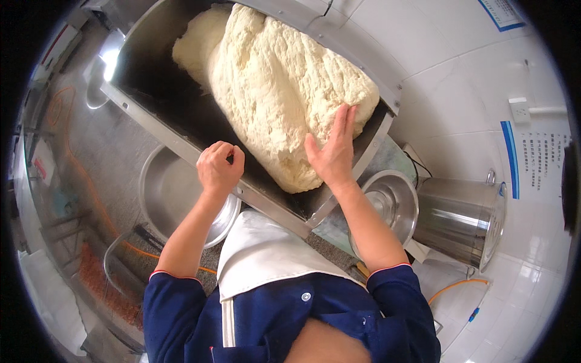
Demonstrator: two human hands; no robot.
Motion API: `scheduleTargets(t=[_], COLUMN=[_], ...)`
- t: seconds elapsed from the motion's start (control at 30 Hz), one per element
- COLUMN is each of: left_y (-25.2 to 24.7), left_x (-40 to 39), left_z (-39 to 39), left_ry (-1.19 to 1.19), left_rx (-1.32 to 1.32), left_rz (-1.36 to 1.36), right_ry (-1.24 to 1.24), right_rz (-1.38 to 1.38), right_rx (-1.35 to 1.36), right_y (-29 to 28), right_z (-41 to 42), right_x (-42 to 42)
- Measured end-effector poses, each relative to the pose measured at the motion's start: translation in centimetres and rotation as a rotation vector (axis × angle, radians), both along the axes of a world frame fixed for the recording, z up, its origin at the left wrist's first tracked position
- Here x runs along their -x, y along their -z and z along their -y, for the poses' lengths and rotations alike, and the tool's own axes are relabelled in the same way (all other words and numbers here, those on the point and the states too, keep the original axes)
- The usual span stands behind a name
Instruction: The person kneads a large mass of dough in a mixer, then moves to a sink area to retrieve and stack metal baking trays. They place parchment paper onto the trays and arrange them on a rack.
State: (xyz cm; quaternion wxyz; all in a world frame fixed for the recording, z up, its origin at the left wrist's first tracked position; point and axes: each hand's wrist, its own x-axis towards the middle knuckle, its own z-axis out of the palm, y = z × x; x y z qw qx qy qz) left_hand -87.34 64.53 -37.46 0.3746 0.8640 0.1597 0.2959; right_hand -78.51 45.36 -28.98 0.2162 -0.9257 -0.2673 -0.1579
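A huge mass of pale dough [277, 90] lies in a metal trough [152, 125], which looks like the bowl of a dough mixer. My right hand [333, 154] is laid against the dough's near right end, thumb and fingers spread. Its fingertips touch the dough surface. Over the trough's near rim, my left hand [220, 167] is curled into a loose fist, with no object visible in it. Whether it presses on the rim beneath is hard to tell. A thinner flap of dough [197, 47] spreads at the far left inside the trough.
Below the rim at left sits a wide steel basin [170, 195]. At right are another steel bowl [390, 199] and a lidded steel pot [454, 222] by the tiled wall [458, 100]. An orange hose [86, 177] runs over the floor.
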Motion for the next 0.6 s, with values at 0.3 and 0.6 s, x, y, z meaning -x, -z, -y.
scheduleTargets(t=[0.3, 0.6], left_y=[-0.3, -6.2], left_x=[0.2, 0.4], left_z=[2.7, 5.0], left_ry=[-0.026, -0.029], left_rx=[0.003, -0.038], left_rz=[-0.010, 0.003], right_ry=[-0.054, -0.238], right_rz=[-0.065, -0.295], right_rx=[0.058, 0.091], right_y=[-2.7, -8.0], right_z=[2.1, 3.6], right_x=[-1.2, -4.3])
